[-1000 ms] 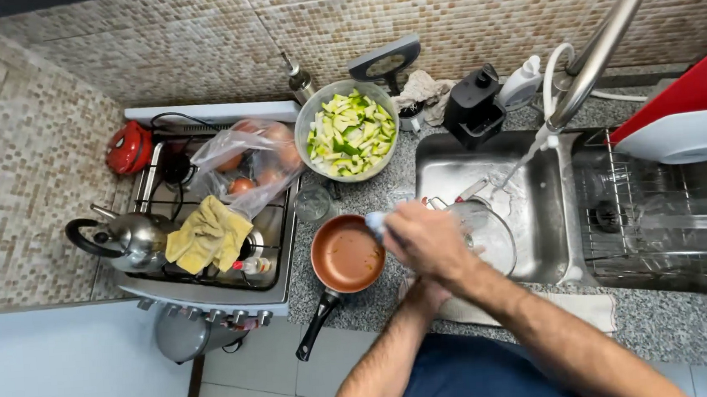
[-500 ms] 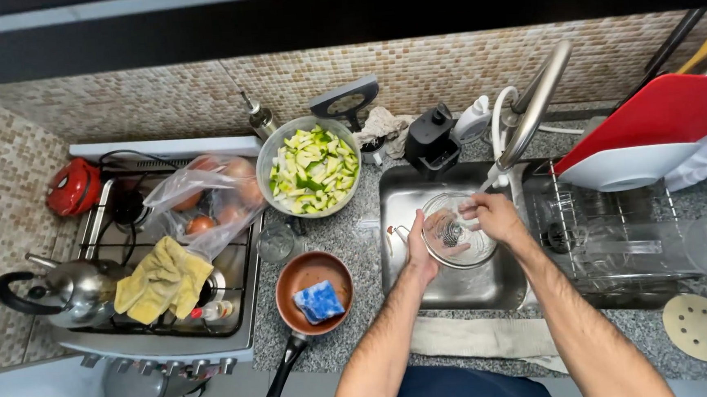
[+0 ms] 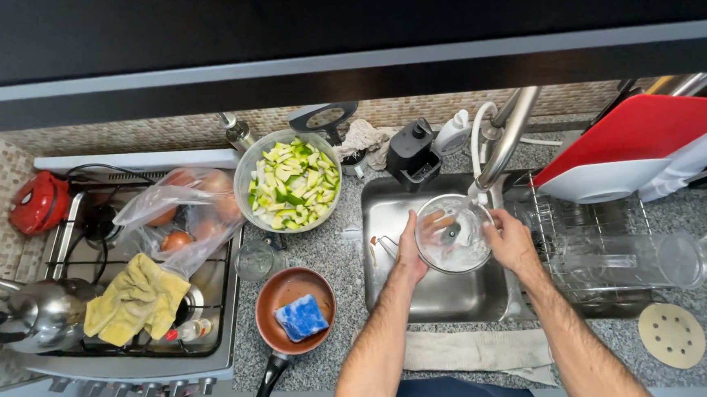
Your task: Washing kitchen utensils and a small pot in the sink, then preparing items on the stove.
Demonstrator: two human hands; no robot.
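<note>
Both hands hold a round glass lid (image 3: 452, 233) over the steel sink (image 3: 393, 290), right under the curved tap (image 3: 507, 136). My left hand (image 3: 410, 248) grips the lid's left rim. On the right rim sits my right hand (image 3: 510, 240). A blue sponge (image 3: 300, 317) lies inside the copper-coloured frying pan (image 3: 284, 292) on the granite counter, left of the sink.
A bowl of chopped green vegetables (image 3: 289, 186) stands behind the pan. The stove (image 3: 212, 301) at left carries a kettle (image 3: 37, 312), a yellow cloth (image 3: 135, 298) and a plastic bag of produce (image 3: 179, 217). A dish rack with glassware (image 3: 619, 260) and a red cutting board (image 3: 640, 136) are at right.
The sponge went from my hand into the pan. Both hands then moved to the sink and now hold the glass lid under the tap. The camera tilted up under a dark cabinet.
</note>
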